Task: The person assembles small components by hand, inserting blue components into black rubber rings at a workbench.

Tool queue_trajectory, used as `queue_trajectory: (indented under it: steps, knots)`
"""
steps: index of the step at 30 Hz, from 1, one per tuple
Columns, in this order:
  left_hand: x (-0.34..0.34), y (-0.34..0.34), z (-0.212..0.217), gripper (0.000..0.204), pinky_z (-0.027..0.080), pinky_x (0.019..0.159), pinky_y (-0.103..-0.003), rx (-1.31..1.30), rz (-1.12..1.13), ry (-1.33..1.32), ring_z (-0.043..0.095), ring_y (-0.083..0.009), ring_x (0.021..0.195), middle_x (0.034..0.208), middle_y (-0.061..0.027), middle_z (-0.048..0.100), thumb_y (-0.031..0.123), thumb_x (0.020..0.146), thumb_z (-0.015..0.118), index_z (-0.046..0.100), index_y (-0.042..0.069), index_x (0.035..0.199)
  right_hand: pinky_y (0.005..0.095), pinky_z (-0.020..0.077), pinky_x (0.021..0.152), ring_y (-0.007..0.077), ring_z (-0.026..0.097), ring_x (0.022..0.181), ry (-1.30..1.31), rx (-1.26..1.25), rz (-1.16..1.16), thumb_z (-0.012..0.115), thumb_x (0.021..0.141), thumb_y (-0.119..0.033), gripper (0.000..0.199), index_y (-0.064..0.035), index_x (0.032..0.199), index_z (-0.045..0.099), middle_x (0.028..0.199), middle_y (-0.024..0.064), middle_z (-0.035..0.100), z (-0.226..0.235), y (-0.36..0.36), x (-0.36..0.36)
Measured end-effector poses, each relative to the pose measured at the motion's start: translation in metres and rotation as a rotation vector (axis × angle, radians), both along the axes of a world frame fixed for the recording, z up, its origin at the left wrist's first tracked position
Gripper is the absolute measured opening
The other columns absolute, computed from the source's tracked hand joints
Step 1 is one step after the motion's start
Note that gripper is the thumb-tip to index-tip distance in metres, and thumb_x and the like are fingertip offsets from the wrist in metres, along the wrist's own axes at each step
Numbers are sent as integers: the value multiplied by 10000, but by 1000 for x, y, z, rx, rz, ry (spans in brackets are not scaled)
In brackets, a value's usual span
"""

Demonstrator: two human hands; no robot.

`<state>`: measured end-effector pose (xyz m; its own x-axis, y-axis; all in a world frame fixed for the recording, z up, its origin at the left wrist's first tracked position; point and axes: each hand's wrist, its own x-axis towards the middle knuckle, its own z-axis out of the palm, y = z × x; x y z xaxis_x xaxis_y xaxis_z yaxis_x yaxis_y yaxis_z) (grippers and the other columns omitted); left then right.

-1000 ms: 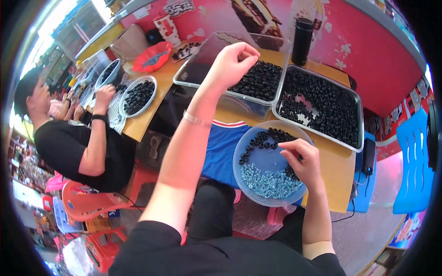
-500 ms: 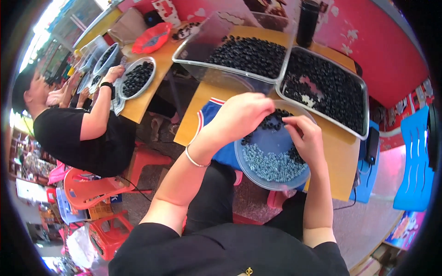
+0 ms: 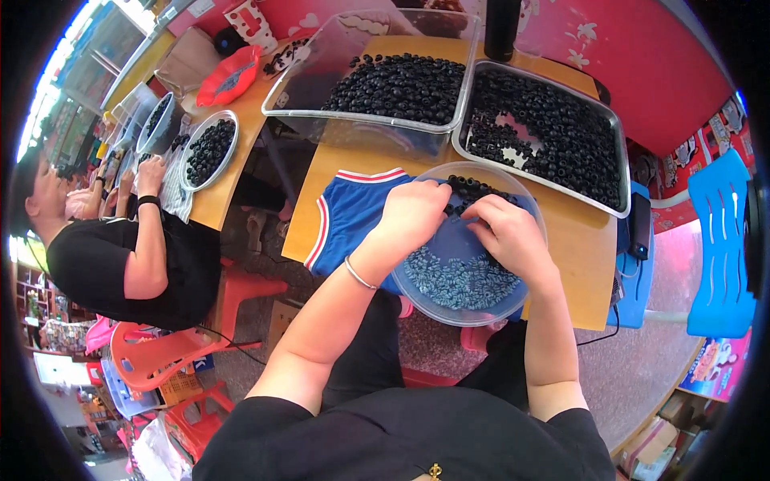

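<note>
Over the round translucent bowl [image 3: 457, 313], my left hand [image 3: 411, 215] and my right hand [image 3: 512, 234] are close together but apart, fingers curled into pinches. What either holds is too small or hidden to make out. Small black round bead-like pieces [image 3: 469, 189] lie at the bowl's far side, beyond my fingertips. Many tiny light-blue pieces [image 3: 457, 282] spread over its near half. The bowl stands at the near edge of the table, partly on blue cloth [image 3: 353, 212] with red-and-white trim. My left wrist wears a thin bangle.
A clear bin [image 3: 365, 120] and a metal tray [image 3: 545, 180], both with black pieces, stand beyond the bowl. A dark bottle [image 3: 503, 28] is behind them. Leftward, a person [image 3: 136, 268] works at another table with a bowl [image 3: 233, 148] of black pieces. Blue chair [image 3: 718, 248] at right.
My left hand has come down from above the far side of the bowl to its left rim. My right fingers have curled further in. The whole view has shifted slightly.
</note>
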<state>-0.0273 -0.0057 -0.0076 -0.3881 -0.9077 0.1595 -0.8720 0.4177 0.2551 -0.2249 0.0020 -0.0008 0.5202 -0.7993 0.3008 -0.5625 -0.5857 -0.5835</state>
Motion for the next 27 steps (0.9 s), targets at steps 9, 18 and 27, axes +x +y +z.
queue_trajectory:
  steps: [9,18,27]
  knots:
    - [-7,-7,-15,94,491,674,-436,16,41,-25,621,-323,776,776,-109,605,124,752,624,592,64,816,404,516,741,301,629,872,91,15,21,664,782,-131,157,-80,929,644,942,78,623,1,-1,5]
    - [7,-4,-2,131,488,655,-389,44,-78,390,612,-288,734,786,-120,607,38,758,622,637,34,888,397,519,756,297,634,883,113,10,-11,666,782,-132,183,-84,957,651,952,76,629,8,-1,4]
    - [2,-6,12,167,484,641,-245,565,53,906,610,-95,692,769,-61,684,122,854,655,679,-17,941,401,513,710,318,649,818,-50,21,-92,682,790,-128,184,-52,944,617,904,149,655,25,1,8]
